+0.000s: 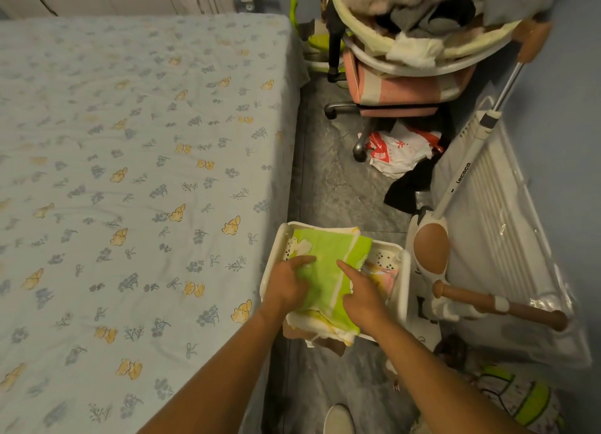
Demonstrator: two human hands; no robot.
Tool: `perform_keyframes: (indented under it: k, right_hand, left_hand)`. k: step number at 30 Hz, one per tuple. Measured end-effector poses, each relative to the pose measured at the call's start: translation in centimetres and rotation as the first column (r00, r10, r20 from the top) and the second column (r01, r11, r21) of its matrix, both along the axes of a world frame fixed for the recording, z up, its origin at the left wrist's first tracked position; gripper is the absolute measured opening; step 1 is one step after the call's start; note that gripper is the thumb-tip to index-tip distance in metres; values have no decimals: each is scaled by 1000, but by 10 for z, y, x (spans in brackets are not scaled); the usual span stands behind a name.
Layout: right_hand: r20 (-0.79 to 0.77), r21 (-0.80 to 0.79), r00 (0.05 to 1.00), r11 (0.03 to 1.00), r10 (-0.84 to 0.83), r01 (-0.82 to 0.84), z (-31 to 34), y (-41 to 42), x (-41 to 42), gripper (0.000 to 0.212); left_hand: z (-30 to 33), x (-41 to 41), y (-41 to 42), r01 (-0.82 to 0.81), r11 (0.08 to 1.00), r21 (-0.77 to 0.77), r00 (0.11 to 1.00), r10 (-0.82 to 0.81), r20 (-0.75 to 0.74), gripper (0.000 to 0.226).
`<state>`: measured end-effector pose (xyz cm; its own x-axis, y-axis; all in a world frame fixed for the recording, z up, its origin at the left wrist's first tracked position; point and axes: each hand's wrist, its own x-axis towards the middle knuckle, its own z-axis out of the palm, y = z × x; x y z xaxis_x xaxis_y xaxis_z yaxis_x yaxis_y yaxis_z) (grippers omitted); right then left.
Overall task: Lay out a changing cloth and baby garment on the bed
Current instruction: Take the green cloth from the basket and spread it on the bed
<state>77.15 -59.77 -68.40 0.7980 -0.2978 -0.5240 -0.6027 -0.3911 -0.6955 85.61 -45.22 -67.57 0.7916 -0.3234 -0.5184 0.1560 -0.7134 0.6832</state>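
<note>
A folded green cloth with white bands and a cartoon print [328, 261] lies on top of a stack of folded fabric in a white plastic basket [278, 248] on the floor beside the bed [130, 173]. My left hand [289, 284] rests on the cloth's left side, fingers spread and flat. On the right side is my right hand [361, 293], its index finger stretched out on the cloth. Neither hand has lifted anything. A pink and yellow fabric piece [382, 276] shows in the basket under the green cloth. The bed has a pale blue floral sheet.
A pink chair on castors [400, 88] piled with laundry stands further along the grey floor. A red and white plastic bag [400, 150] and dark cloth lie beneath it. A white and brown baby frame [455, 245] and a radiator [507, 212] stand at the right.
</note>
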Motion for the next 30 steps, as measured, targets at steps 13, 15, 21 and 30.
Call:
perform_keyframes:
  k: [13, 15, 21, 30]
  right_hand:
    - [185, 13, 981, 998, 58, -61, 74, 28, 27, 84]
    - [206, 20, 974, 995, 92, -98, 87, 51, 39, 83]
    - [222, 18, 953, 976, 207, -216, 108, 156, 65, 86]
    - [135, 24, 967, 975, 217, -222, 66, 387, 69, 80]
  left_hand:
    - [69, 1, 68, -162, 940, -300, 985, 172, 6, 62]
    - [86, 5, 91, -194, 936, -294, 977, 211, 24, 67]
    - [121, 13, 201, -266, 919, -292, 949, 303, 87, 82]
    - [88, 40, 428, -212, 967, -139, 963, 231, 140, 81]
